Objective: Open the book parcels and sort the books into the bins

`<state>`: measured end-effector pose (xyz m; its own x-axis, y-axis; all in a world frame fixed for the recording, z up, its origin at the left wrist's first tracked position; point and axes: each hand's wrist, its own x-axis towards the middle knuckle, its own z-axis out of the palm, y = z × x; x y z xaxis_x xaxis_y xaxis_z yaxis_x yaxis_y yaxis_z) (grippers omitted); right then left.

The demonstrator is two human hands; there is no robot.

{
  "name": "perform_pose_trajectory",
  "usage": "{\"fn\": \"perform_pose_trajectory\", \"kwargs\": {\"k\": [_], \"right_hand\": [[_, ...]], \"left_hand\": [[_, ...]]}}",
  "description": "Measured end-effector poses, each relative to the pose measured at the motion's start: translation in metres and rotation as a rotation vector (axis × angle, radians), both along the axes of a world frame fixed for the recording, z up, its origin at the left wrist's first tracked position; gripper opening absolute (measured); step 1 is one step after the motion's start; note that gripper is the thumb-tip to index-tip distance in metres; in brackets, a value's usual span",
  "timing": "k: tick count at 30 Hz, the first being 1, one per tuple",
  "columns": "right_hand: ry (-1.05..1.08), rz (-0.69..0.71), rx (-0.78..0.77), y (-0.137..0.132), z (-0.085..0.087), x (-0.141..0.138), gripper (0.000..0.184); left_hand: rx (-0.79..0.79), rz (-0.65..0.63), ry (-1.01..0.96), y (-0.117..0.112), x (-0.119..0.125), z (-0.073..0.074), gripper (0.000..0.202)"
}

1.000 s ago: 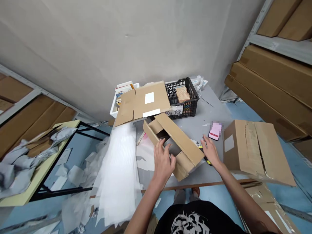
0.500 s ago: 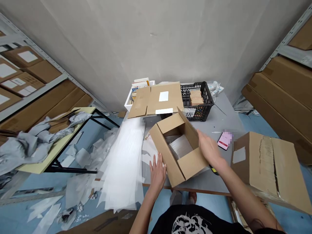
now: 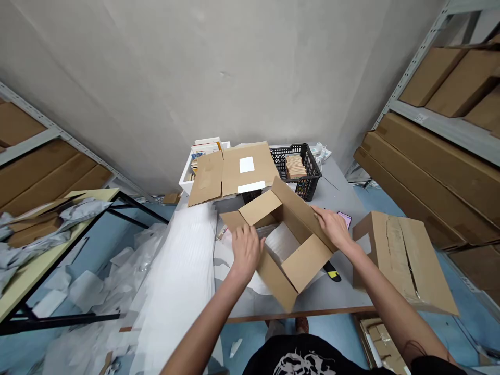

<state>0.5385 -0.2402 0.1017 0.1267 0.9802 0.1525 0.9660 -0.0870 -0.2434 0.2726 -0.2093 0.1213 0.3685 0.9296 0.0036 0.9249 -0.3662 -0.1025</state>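
Because the open box on the near middle of the surface looks light, with bending flaps, its stiffer walls seem the best hold, while left hand and right hand touch opposite flaps, whether pinching I cannot tell.

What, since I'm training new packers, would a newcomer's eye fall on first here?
Probably the open cardboard box at the middle of the table, flaps splayed, with the left grip at its left flap and the right grip at its right. Next might come the bright white sheets along the table's left side and the carton on the right. Behind the box, the black crate stands out too.
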Motion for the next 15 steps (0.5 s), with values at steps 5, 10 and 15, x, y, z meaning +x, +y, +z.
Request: {"fn": "perform_pose_trajectory", "kwargs": {"k": [5, 10, 15], "right_hand": [[-0.033, 0.101, 0.041, 0.003, 0.006, -0.002, 0.038], [-0.250, 0.048, 0.175, -0.001, 0.007, -0.041, 0.040], [-0.281, 0.337, 0.089, -0.024, -0.013, -0.090, 0.028]], "left_hand": [[-0.117, -0.068, 0.136, 0.072, 0.032, -0.005, 0.099], [-0.196, -0.104, 0.102, 0.106, 0.031, -0.020, 0.078], [-0.246, -0.155, 0.038, 0.114, 0.016, -0.011, 0.072]]}}
